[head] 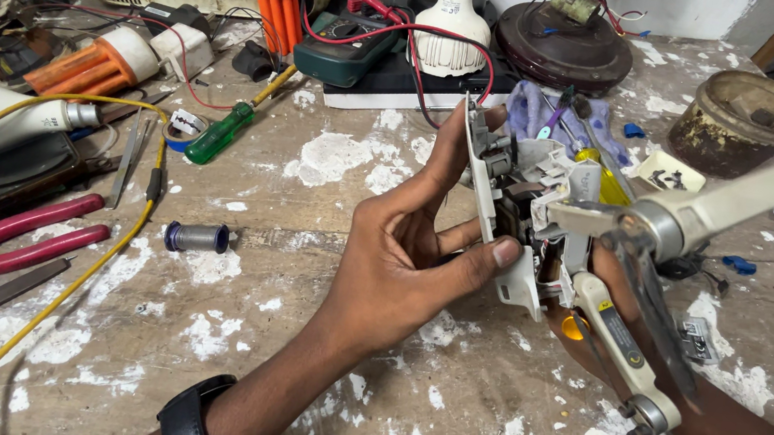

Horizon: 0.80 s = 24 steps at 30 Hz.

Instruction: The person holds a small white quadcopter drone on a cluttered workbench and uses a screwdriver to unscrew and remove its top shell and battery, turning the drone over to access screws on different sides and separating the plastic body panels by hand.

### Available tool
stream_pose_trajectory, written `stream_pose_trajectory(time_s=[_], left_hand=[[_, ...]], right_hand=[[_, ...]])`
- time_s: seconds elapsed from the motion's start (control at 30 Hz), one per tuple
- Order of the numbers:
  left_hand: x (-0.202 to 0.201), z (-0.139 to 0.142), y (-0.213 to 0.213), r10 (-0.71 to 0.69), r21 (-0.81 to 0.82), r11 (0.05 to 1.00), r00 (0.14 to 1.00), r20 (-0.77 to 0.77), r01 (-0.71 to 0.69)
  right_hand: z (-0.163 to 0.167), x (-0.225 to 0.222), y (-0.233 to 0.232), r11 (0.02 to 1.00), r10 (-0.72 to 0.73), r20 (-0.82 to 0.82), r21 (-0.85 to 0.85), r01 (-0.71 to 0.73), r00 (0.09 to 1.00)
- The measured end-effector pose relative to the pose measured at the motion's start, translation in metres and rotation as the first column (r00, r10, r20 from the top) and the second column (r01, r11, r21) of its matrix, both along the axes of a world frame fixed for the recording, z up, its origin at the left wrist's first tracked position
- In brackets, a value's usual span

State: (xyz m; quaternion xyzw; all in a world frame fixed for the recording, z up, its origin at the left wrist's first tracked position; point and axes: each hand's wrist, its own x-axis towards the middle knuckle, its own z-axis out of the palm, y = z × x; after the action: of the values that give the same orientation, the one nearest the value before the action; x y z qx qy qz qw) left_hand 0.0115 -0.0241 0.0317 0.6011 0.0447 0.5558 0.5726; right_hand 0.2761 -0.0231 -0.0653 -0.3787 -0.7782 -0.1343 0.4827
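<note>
My left hand [403, 249] grips a white switch plate [481, 175] on edge above the bench, thumb across its lower corner and fingers behind its top. Grey and white switch parts [532, 181] stick out of the plate's back. My right hand [584, 362] is on the far side of the plate, mostly hidden, and holds a cream-handled hand tool [630, 347] with dark metal jaws. One handle of the tool points up and to the right. A small yellow piece [574, 327] shows in that palm.
A paint-spattered wooden bench [313, 355] carries a green screwdriver [219, 133], red-handled pliers [5, 242], a yellow wire [57, 297], a small grey cylinder [197, 238], a multimeter [348, 48] with red leads, several bulbs, and a rusty round tin [744, 112].
</note>
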Motion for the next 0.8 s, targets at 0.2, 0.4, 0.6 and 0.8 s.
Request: stream_pose_trajectory(time_s=[0.2,0.4,0.6,0.8], left_hand=[[-0.001,0.001,-0.002,0.01,0.067,0.998,1.0,-0.003,-0.01],[-0.002,0.003,-0.007,-0.024,0.123,0.992,1.0,-0.01,0.025],[-0.005,0.005,-0.013,-0.04,0.181,0.982,0.998,-0.04,0.047],[-0.004,0.004,-0.013,-0.049,0.18,0.982,0.999,-0.021,0.052]], right_hand=[[0.002,0.0,0.006,1.0,0.005,-0.003,0.008,-0.005,1.0],[0.002,-0.002,0.005,1.0,0.001,0.0,0.006,-0.001,1.0],[0.004,0.003,-0.008,0.999,-0.02,-0.01,0.025,0.02,1.0],[0.01,0.009,-0.014,0.997,-0.046,-0.03,0.053,0.047,0.998]])
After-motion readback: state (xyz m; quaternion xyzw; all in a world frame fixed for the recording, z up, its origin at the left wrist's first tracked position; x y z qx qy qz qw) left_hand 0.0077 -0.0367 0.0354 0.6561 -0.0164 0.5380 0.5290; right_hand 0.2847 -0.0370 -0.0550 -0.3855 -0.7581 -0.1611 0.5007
